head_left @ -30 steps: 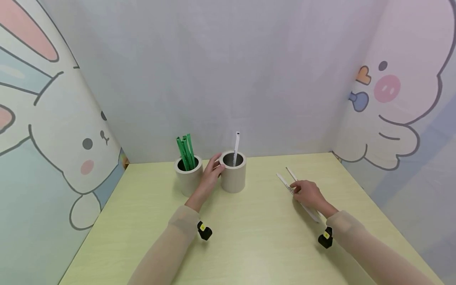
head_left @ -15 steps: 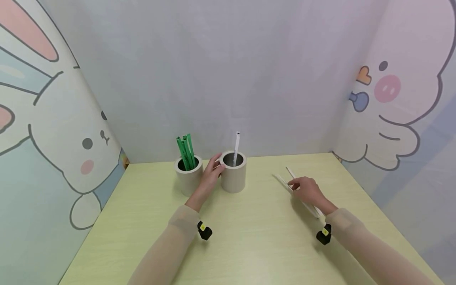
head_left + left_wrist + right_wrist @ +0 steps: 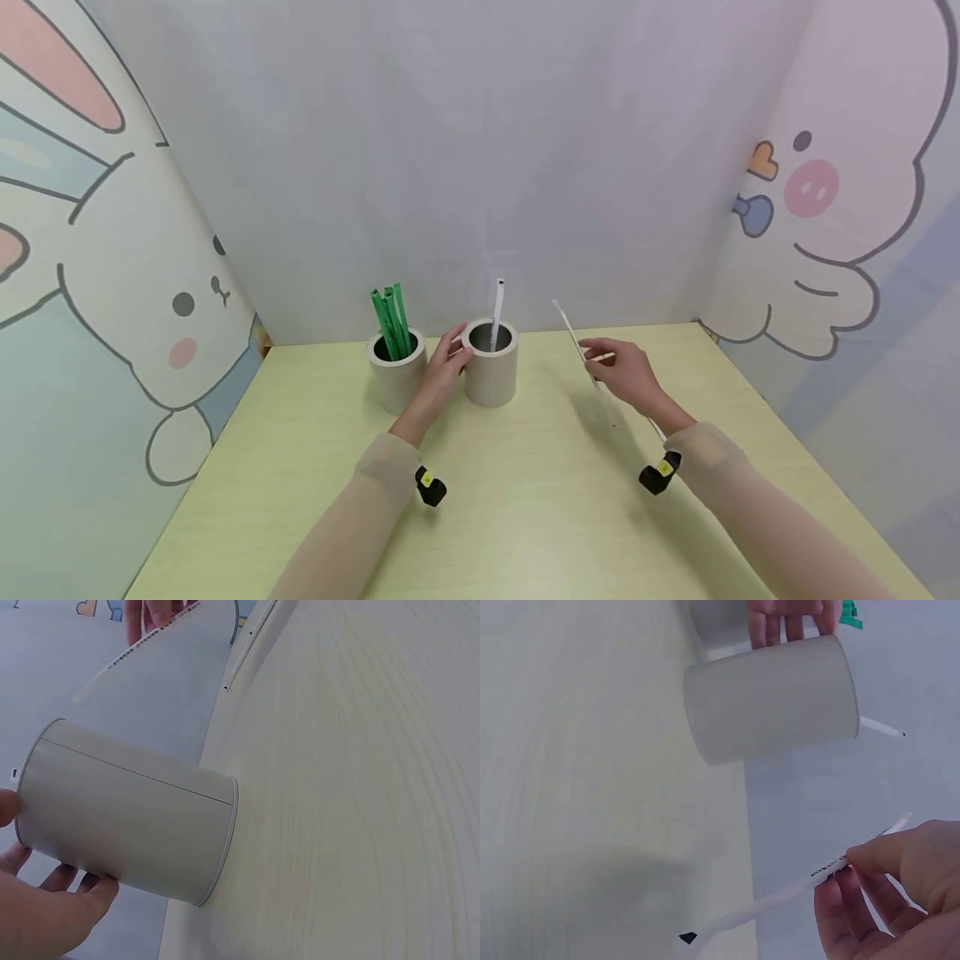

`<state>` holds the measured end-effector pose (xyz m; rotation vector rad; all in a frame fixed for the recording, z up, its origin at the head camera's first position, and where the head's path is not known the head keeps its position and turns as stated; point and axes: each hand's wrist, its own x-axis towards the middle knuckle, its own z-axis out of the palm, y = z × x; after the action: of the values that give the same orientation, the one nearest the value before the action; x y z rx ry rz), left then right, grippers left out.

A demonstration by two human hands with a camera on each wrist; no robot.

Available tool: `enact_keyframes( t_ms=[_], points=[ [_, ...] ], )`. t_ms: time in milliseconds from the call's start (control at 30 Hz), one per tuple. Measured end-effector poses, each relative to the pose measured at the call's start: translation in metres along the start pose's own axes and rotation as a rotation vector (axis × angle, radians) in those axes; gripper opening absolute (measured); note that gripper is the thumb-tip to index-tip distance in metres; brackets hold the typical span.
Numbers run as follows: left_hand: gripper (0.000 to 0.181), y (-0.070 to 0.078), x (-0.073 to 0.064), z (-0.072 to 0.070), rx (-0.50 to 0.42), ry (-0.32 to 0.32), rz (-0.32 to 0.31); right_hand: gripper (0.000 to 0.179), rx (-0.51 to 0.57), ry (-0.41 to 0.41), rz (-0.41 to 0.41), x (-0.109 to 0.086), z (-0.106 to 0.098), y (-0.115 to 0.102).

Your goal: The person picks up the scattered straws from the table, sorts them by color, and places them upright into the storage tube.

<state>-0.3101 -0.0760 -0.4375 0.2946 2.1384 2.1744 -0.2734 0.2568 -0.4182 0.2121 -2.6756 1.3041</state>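
Note:
My left hand (image 3: 442,371) holds the left side of a pale grey cylindrical cup (image 3: 491,379), thumb near the rim and fingers round the side. A white wrapped straw (image 3: 498,304) stands tilted inside this cup. In my right hand (image 3: 626,375) another white wrapped straw, printed in black (image 3: 829,868), is pinched between thumb and fingers. It slants above the table, to the right of the cup. A further white straw (image 3: 657,430) lies on the table, mostly hidden beneath my right hand and wrist; the left wrist view shows this straw (image 3: 251,645) too.
A second pale cup (image 3: 397,387), with several green wrapped straws (image 3: 392,321) in it, stands left of my left hand. Both cups are near the back edge of the light wooden table (image 3: 525,508). Grey and cartoon-printed cloth walls surround it.
My right hand has lifted one white straw off the table and moved it up and left, with its far end raised. My left hand and both cups have not moved.

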Motion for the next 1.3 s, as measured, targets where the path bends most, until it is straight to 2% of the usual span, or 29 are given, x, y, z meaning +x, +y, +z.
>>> enact_keyframes(
  t_ms=[267, 500, 800, 1033, 1167, 1300],
  points=[
    [0.059, 0.0, 0.002, 0.0, 0.002, -0.001, -0.001, 0.042, 0.269, 0.103, -0.007, 0.021, 0.01, -0.041],
    [0.058, -0.001, 0.002, 0.0, -0.004, 0.012, -0.008, 0.041, 0.376, 0.187, -0.078, 0.038, 0.024, -0.086],
    [0.059, -0.003, 0.001, -0.003, -0.02, 0.018, -0.007, 0.037, 0.523, 0.365, -0.177, 0.062, 0.05, -0.134],
    [0.059, -0.003, 0.0, -0.003, -0.001, 0.015, -0.008, 0.035, 0.588, 0.466, -0.219, 0.076, 0.075, -0.144],
    [0.058, -0.001, 0.0, -0.001, 0.002, 0.011, -0.004, 0.034, 0.582, 0.499, -0.214, 0.078, 0.088, -0.139],
    [0.057, 0.0, 0.0, 0.0, 0.0, 0.009, -0.005, 0.034, 0.561, 0.499, -0.195, 0.079, 0.1, -0.127]
  ],
)
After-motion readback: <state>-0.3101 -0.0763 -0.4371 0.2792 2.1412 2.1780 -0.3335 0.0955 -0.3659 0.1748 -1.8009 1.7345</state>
